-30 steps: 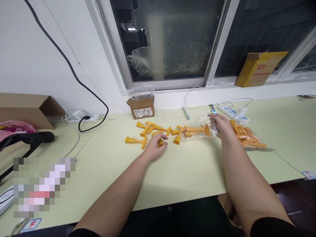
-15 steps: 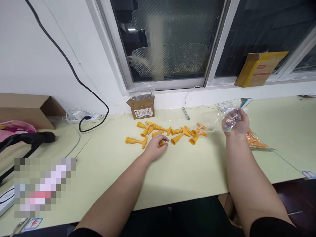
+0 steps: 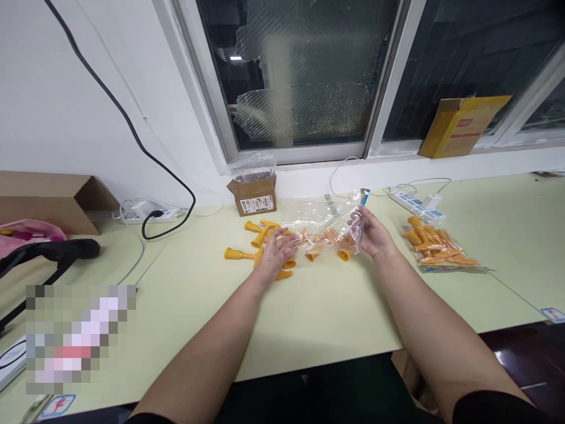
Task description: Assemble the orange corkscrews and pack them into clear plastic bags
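Gripping a clear bag (image 3: 329,224) by its crumpled right end with the right hand (image 3: 373,234), clamped between thumb and fingers just below a blue and green strip (image 3: 364,196). Reaching the bag's left edge with the left hand (image 3: 277,253), with fingers bent and a little apart; unable to tell whether pinching the plastic or only touching it. Stretched thin and wrinkled between both hands, to the right of the small box (image 3: 256,197) and nearer than it. Seen through the plastic, several yellow pieces (image 3: 241,254), with flared ends poking out below; impossible to tell whether inside or underneath. More of them loose on the counter (image 3: 331,312), in front of the small box, partly covered by the left hand. Well to the right of the small box, a full bag (image 3: 441,244) packed with similar pieces, and just behind that a power strip (image 3: 410,203). Farther right and higher than the small box, a yellow carton (image 3: 468,126) leaning against the window (image 3: 304,70). Well to the left of the small box, a looping black cable (image 3: 128,121), a large box (image 3: 39,191) and a pink bag (image 3: 30,229).
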A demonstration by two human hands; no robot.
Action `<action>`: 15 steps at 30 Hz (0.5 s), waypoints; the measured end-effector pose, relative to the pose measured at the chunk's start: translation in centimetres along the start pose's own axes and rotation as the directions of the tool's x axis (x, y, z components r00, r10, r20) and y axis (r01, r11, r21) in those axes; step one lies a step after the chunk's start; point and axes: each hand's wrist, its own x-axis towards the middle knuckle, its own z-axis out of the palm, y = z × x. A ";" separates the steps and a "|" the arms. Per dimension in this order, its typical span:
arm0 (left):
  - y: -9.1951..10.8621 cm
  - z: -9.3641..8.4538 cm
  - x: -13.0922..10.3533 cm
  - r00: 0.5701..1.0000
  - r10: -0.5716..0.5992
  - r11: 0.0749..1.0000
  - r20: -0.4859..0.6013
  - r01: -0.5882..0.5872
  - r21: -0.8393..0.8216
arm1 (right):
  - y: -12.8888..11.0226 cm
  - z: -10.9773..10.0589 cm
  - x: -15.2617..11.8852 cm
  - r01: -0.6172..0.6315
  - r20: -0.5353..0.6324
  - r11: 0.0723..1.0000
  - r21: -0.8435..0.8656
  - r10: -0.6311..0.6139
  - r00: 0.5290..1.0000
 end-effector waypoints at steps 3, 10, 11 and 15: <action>0.8 0.0 0.1 0.998 -0.031 0.994 -0.050 0.026 -0.105 | 0.9 0.5 -0.4 -0.045 0.009 0.983 -0.177 0.048 0.999; 2.4 0.0 0.4 0.968 -0.117 0.981 -0.221 0.078 -0.178 | 1.7 0.1 -0.7 -0.149 0.032 0.920 -0.363 0.172 0.985; 2.4 -0.1 0.4 0.963 -0.141 0.982 -0.230 0.106 -0.157 | 1.9 0.2 -0.7 -0.153 0.045 0.911 -0.382 0.184 0.982; 2.3 -0.4 0.6 0.941 -0.136 0.990 -0.310 0.122 -0.064 | 2.4 0.6 -0.9 -0.181 0.052 0.881 -0.438 0.226 0.973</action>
